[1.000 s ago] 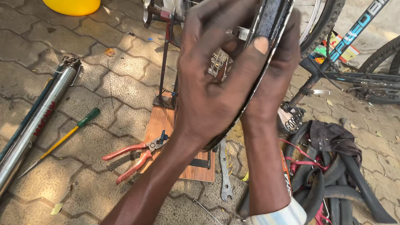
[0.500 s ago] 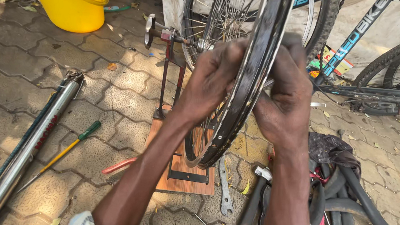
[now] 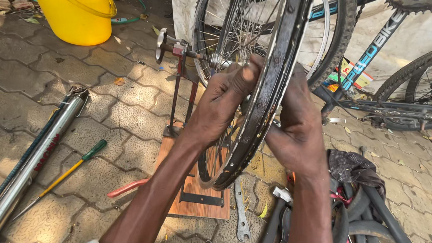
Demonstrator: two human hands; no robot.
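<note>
A bare bicycle wheel rim point(image 3: 268, 97) with spokes stands upright in a red truing stand point(image 3: 181, 81) on a wooden base point(image 3: 193, 193). My left hand point(image 3: 224, 100) grips the spokes on the left side of the rim, fingers curled, thumb against the rim. On the rim's right side my right hand point(image 3: 296, 125) squeezes spokes, its fingers hidden behind the rim. Both hands press towards each other across the wheel.
A yellow bucket point(image 3: 75, 11) stands far left. A floor pump point(image 3: 29, 162), a green-handled screwdriver point(image 3: 65, 171) and red-handled pliers point(image 3: 125, 186) lie on the paving. A spanner point(image 3: 241, 215), a hammer point(image 3: 277, 211) and black inner tubes point(image 3: 372, 216) lie at right. Bicycles point(image 3: 393, 71) stand behind.
My view has pulled back and tilted up. Both hands have slid down the rim and shifted their grip on the spokes; the wheel stays in the stand.
</note>
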